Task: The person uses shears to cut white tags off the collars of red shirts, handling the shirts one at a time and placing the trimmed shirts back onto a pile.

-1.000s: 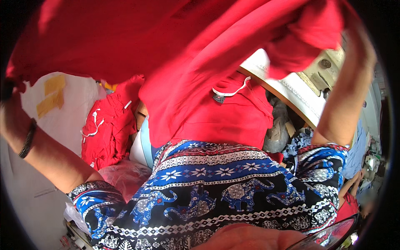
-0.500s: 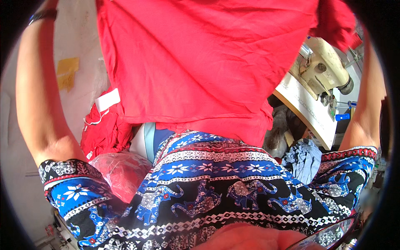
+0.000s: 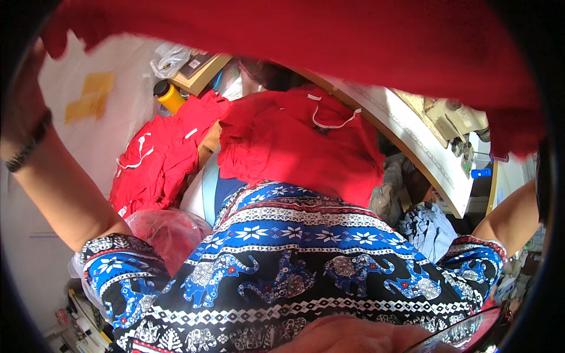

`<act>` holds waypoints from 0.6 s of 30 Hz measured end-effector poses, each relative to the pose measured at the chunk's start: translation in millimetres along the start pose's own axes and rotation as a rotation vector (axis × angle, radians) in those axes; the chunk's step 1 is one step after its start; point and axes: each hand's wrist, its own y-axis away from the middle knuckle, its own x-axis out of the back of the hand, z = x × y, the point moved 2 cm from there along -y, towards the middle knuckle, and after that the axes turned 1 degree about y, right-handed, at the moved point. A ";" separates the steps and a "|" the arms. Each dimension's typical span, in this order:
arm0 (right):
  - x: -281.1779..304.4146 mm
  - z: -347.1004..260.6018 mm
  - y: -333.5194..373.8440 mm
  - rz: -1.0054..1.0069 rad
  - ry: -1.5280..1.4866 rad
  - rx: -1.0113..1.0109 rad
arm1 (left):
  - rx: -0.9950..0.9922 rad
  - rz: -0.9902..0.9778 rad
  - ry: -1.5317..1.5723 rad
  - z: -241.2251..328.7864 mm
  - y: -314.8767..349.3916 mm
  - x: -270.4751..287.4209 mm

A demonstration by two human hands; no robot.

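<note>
A red garment (image 3: 306, 41) is held up high and spans the top of the head view, its lower edge blurred. My left hand (image 3: 23, 97), with a dark band at its wrist, is at the far left rim, closed at the garment's corner; its fingers are partly in shadow. On the right only my forearm (image 3: 511, 215) shows, raised toward the garment's other side, and that hand is out of sight. Across my lap lies a second red cloth piece (image 3: 294, 138) with a white cord. More red cloth (image 3: 162, 156) with white cord and a label is heaped to its left.
At the right a white sewing table (image 3: 429, 159) carries a cream sewing machine (image 3: 450, 120). A blue crumpled cloth (image 3: 428, 229) lies below it. A clear plastic bag (image 3: 170, 235) is by my left side. A yellow bottle (image 3: 169, 98) and a box (image 3: 203, 70) stand farther back.
The red garment has risen and spread across the top, uncovering the red cloth on my lap, the bottle and the box. My left hand has come into view at the left rim.
</note>
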 end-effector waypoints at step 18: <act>-212.1 -23.2 202.1 -0.761 0.070 0.033 | 0.221 -0.025 -1.105 -165.1 53.9 -32.1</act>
